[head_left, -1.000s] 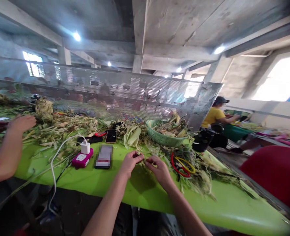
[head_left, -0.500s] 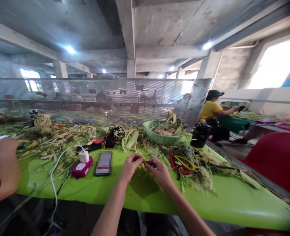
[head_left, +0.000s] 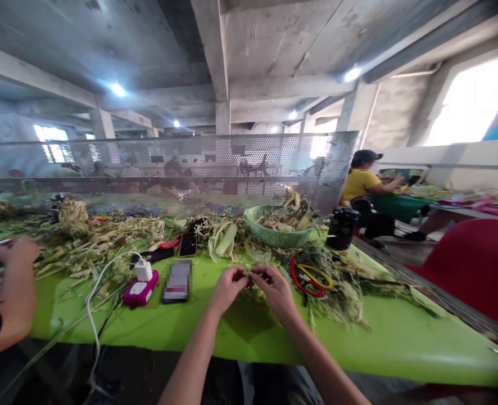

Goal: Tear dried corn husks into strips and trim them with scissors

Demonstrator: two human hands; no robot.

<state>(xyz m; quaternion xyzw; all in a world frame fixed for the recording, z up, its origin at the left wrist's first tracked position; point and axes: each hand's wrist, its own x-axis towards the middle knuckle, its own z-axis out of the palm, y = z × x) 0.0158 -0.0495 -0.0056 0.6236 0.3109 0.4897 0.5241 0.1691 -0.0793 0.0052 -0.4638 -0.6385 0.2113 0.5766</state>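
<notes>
My left hand [head_left: 227, 287] and my right hand [head_left: 276, 288] meet over the bright green table [head_left: 249, 332], fingertips pinched together on a small bunch of dried plant strips [head_left: 249, 274]. Both hands are closed on it. Just right of my right hand lie red and yellow rubber loops [head_left: 310, 277] among tangled husks [head_left: 342, 287]. A pale green corn husk [head_left: 224, 238] lies beyond my hands.
A green basket [head_left: 276, 236] of husks stands behind. Left of my hands lie a phone [head_left: 177, 280], a pink power bank with white charger [head_left: 141, 284] and another phone [head_left: 188, 244]. A co-worker's arm [head_left: 10, 292] is at far left. A perforated metal screen [head_left: 168, 169] backs the table; a red chair [head_left: 476, 264] is at right.
My two hands have drawn closer together, fingertips now touching over the strips. The co-worker's hand at left has shifted lower and further left. The view has tilted slightly.
</notes>
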